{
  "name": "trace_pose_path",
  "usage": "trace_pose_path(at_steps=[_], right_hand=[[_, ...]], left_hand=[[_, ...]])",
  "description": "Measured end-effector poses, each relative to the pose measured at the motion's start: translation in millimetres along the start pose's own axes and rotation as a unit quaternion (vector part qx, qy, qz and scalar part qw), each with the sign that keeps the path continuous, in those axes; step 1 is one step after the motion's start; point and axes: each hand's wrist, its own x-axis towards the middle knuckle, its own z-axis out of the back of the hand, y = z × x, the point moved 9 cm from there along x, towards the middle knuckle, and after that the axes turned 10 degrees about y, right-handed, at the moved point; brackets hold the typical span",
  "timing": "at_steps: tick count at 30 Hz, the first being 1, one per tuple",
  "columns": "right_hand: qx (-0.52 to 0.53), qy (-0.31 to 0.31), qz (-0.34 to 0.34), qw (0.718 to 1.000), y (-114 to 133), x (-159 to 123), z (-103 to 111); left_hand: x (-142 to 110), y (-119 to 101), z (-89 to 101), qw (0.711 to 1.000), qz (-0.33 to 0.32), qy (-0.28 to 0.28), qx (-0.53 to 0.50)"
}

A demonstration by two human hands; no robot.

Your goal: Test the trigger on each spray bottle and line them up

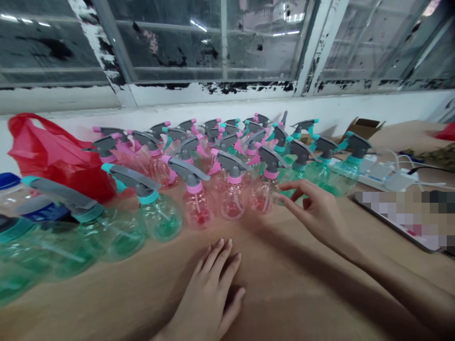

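Observation:
Rows of clear spray bottles stand close together on the table, some tinted pink and some green, with grey trigger heads. My left hand (209, 289) lies over the bare tabletop with its fingers stretched out and nothing in it. Beside the right end of the pink front bottles is my right hand (316, 210), thumb and forefinger apart. Its fingertips are at the right side of a pink spray bottle (263, 196); whether they touch it I cannot tell. Left of that bottle stand two more pink ones (232, 201) and a green spray bottle (163, 220).
A red plastic bag (60, 161) sits at the left by a blue-capped container (12, 189). On the right are a white power strip (380, 173) with cables, an open cardboard box (360, 130) and a dark-edged flat object, partly blurred. Windows (213, 42) rise behind the table.

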Motion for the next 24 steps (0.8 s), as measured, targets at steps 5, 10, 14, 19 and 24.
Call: trace_pose_path(at_steps=[5, 10, 14, 19, 24], right_hand=[[-0.024, -0.006, -0.053, 0.998, -27, 11, 9], [-0.012, 0.018, -0.07, 0.997, -33, 33, -14], [-0.031, 0.037, -0.047, 0.998, -32, 40, -28], [-0.066, 0.084, -0.064, 0.992, -25, 18, -22], [-0.031, 0.146, -0.031, 0.988, 3, -30, -11]], left_hand=[[0, 6, 2.1, 1.0, -0.001, -0.022, 0.002], [4, 9, 4.2, 0.999, 0.004, -0.023, 0.025], [4, 11, 7.7, 0.999, 0.013, -0.038, 0.017], [8, 19, 14.7, 0.996, 0.045, -0.057, -0.059], [21, 15, 22.5, 0.982, 0.083, -0.079, -0.153]])
